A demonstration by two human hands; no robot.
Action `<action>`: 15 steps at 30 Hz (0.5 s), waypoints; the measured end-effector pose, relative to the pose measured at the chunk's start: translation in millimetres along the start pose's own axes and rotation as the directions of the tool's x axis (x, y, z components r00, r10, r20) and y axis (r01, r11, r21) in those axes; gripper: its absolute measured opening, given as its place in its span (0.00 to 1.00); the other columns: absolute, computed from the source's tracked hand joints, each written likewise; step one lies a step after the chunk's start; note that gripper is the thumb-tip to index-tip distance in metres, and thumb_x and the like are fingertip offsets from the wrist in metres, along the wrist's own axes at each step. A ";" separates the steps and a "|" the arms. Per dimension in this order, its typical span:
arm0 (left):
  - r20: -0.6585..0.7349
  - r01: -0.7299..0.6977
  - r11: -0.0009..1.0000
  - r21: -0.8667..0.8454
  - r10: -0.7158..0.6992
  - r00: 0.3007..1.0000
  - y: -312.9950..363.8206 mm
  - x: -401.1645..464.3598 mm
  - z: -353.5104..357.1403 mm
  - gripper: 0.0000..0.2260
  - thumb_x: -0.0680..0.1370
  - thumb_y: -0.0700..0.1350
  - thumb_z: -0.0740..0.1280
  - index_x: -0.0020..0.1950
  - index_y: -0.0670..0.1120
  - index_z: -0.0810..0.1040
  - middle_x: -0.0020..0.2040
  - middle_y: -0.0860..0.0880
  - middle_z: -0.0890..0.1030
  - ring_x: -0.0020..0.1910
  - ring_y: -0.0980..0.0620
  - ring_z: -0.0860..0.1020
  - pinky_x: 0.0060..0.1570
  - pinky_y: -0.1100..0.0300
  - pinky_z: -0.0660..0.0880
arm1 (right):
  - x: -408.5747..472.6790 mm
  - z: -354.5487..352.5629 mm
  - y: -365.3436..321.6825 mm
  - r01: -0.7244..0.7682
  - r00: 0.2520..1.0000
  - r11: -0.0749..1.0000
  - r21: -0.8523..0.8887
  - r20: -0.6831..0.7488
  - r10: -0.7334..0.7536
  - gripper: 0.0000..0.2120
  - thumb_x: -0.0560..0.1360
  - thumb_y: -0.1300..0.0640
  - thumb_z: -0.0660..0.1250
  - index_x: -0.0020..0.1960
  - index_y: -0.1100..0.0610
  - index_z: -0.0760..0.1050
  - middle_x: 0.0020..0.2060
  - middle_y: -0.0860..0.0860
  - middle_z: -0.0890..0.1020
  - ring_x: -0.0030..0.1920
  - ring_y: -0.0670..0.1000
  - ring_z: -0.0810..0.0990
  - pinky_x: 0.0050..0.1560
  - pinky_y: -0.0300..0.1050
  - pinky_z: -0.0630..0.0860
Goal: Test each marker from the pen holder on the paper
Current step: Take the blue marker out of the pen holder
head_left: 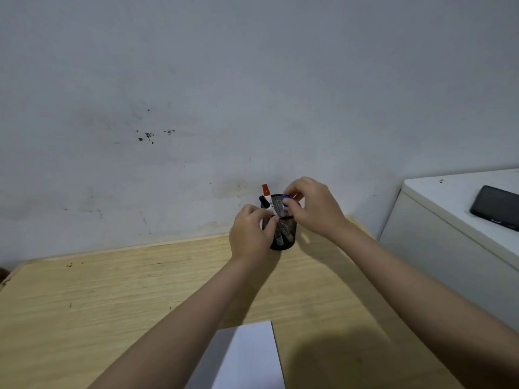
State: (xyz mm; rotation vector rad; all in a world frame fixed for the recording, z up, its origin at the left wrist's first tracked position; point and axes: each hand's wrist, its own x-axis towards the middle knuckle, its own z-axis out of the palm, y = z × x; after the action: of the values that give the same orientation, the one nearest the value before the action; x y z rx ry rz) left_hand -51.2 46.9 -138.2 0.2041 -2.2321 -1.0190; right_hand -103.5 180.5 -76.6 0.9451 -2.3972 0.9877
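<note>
- Under both forearms: wooden table (112, 299), white paper (247, 360) at its near edge, well short of the fingers.
- Between the hands: black mesh pen holder (283, 234), left hand (248, 234) wrapped around its side.
- Right hand (311, 206) fingertips pinch blue-capped marker (286, 204) at the rim.
- Just beyond left fingers: red-capped marker (266, 193), black marker (264, 202), both in holder.

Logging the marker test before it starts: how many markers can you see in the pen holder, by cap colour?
Red-capped marker: 1
Black-capped marker: 1
Blue-capped marker: 1
Total: 3 visible in the pen holder; the hands could hide more.
</note>
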 end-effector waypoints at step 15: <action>0.023 0.105 0.798 -0.594 -0.114 0.993 62.7 -40.4 -43.8 0.09 0.75 0.46 0.67 0.53 0.53 0.72 0.38 0.38 0.82 0.37 0.41 0.80 0.39 0.56 0.76 | -81.9 -41.8 -55.3 -0.096 0.801 0.779 0.620 -0.416 0.431 0.07 0.66 0.71 0.70 0.35 0.60 0.77 0.30 0.53 0.80 0.27 0.40 0.77 0.30 0.31 0.71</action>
State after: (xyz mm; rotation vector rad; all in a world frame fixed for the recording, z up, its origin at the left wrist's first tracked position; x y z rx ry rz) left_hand 15.3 78.7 -92.9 0.0580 -1.7875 -1.7212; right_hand -3.2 217.8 -67.9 0.3697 -1.7875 1.8800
